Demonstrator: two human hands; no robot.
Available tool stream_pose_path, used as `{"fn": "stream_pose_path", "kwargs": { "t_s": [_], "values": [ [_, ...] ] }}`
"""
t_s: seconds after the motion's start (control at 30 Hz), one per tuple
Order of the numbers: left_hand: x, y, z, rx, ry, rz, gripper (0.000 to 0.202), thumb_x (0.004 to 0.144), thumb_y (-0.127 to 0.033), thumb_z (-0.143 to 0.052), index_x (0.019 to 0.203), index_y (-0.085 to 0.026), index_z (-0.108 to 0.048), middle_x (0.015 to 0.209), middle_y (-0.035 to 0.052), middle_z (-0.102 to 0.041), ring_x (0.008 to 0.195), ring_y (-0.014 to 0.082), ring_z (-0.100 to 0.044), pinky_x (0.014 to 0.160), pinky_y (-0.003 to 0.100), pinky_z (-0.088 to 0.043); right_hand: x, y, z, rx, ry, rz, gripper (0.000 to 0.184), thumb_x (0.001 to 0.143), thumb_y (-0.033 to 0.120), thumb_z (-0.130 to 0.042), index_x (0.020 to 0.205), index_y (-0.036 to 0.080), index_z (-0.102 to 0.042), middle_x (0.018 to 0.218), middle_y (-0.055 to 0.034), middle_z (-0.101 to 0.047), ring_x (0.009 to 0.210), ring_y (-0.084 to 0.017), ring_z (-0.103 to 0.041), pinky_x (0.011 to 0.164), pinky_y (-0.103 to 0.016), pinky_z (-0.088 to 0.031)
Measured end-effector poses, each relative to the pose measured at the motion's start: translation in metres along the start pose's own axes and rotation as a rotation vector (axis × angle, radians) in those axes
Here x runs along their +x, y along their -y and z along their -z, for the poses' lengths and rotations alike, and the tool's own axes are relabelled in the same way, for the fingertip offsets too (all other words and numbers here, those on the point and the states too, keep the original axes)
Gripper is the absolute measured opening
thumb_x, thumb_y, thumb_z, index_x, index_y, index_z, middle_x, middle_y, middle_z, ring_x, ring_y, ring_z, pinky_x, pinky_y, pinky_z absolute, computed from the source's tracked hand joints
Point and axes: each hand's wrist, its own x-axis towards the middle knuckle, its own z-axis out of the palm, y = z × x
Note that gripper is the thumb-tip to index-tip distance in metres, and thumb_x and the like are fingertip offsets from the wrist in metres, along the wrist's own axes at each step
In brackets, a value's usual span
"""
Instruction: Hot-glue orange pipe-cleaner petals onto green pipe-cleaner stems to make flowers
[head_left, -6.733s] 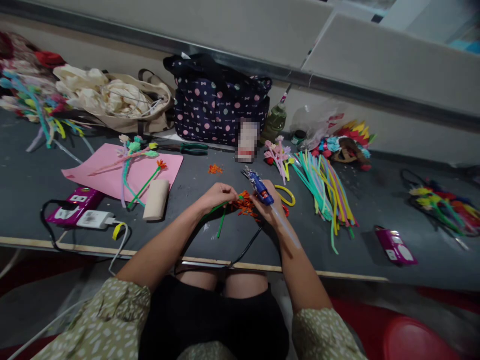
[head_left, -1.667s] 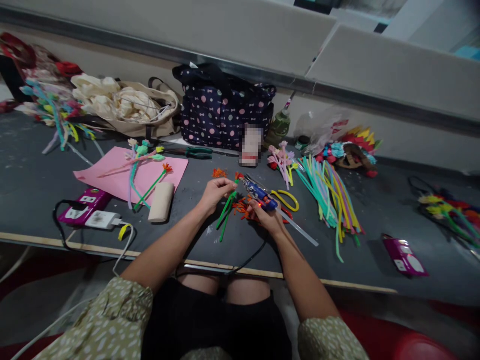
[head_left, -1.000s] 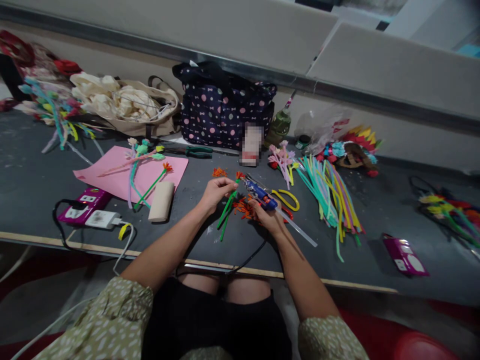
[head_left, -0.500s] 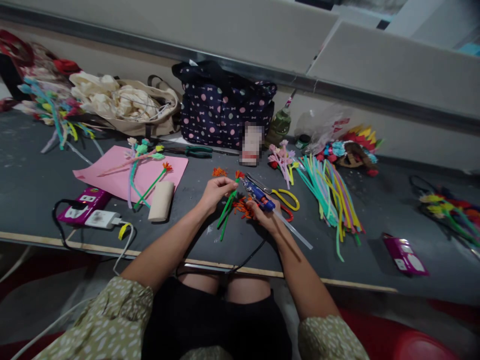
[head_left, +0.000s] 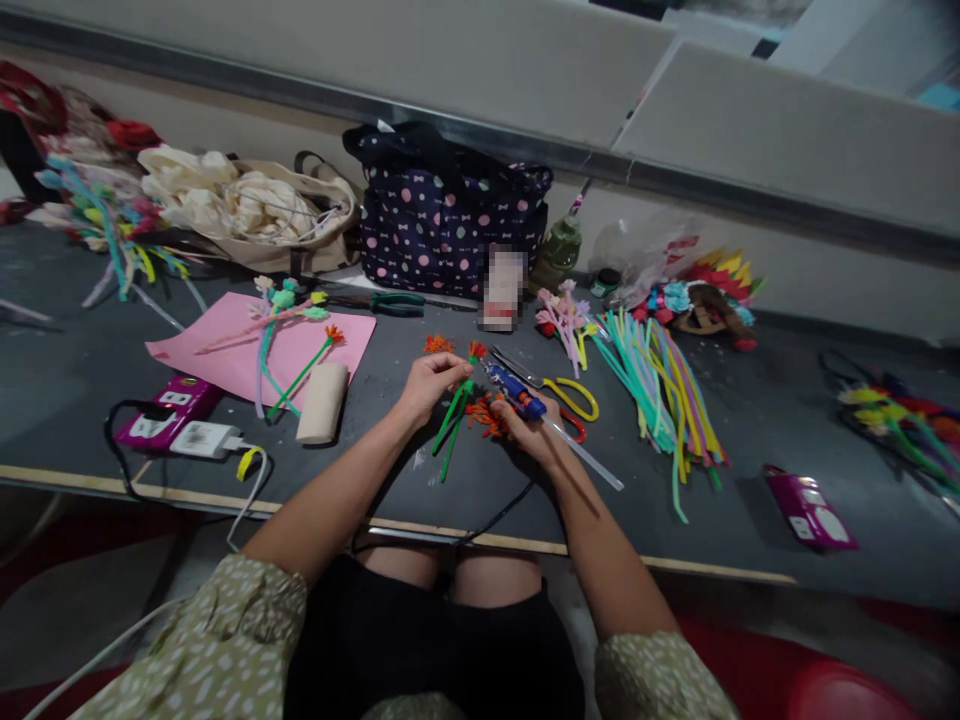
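Between thumb and fingertips, my left hand pinches a pipe-cleaner flower with an orange-red head and green stems hanging down. My right hand is wrapped round a blue glue gun, its nozzle pointing up and left close to the flower. A clear glue stick sticks out of the gun's back end. Partly behind the gun and right hand lies a pile of orange pipe-cleaner pieces. Scissors with yellow and red handles lie just beyond the right hand.
A beige block, pink paper with pipe-cleaner flowers and a purple power strip are on the left. Green-handled pliers and a dotted bag stand behind. Right are a pipe-cleaner bundle and a purple box.
The glue gun has shifted very slightly left and down, and the flower's stems have swung a little. Both hands keep their hold. A pale, blurred shape now shows at the far left edge.
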Motion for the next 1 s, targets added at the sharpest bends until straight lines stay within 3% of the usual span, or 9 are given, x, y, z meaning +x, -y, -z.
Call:
{"fn": "stream_pose_path", "kwargs": {
  "t_s": [0.3, 0.4, 0.7, 1.0],
  "values": [
    [0.006, 0.004, 0.007, -0.178, -0.044, 0.094, 0.032, 0.059, -0.039, -0.086, 0.074, -0.016, -0.069, 0.06, -0.0047, -0.055, 0.045, 0.0046, -0.042, 0.048, 0.021, -0.041, 0.015, -0.016, 0.019, -0.133, -0.222, -0.116, 0.029, 0.081, 0.052, -0.06, 0.082, 0.022, -0.063, 0.066, -0.0016, -0.064, 0.062, -0.021, -0.06, 0.058, -0.03, -0.044],
    [0.006, 0.005, 0.007, -0.205, -0.048, 0.114, 0.032, 0.059, -0.038, -0.087, 0.074, -0.017, -0.068, 0.057, -0.0067, -0.051, 0.043, 0.0035, -0.038, 0.048, 0.02, -0.042, 0.017, -0.016, 0.018, -0.179, -0.158, -0.103, 0.024, 0.079, 0.046, -0.058, 0.082, 0.022, -0.062, 0.071, -0.0018, -0.064, 0.064, -0.02, -0.059, 0.061, -0.03, -0.043],
    [0.01, 0.006, 0.009, -0.229, -0.116, 0.139, 0.033, 0.057, -0.037, -0.087, 0.074, -0.017, -0.067, 0.053, -0.008, -0.047, 0.042, 0.004, -0.036, 0.047, 0.02, -0.04, 0.013, -0.016, 0.014, -0.235, 0.092, 0.11, 0.015, 0.079, 0.035, -0.059, 0.088, 0.024, -0.056, 0.084, -0.0057, -0.068, 0.077, -0.025, -0.065, 0.07, -0.033, -0.048],
    [0.008, 0.006, 0.007, -0.249, -0.112, 0.14, 0.034, 0.056, -0.036, -0.087, 0.073, -0.016, -0.065, 0.05, -0.0095, -0.042, 0.042, 0.0036, -0.034, 0.046, 0.018, -0.037, 0.013, -0.023, 0.0, -0.373, 0.174, 0.056, 0.021, 0.078, 0.033, -0.067, 0.092, 0.024, -0.052, 0.089, -0.0039, -0.068, 0.077, -0.022, -0.062, 0.064, -0.028, -0.042]
  ]
}}
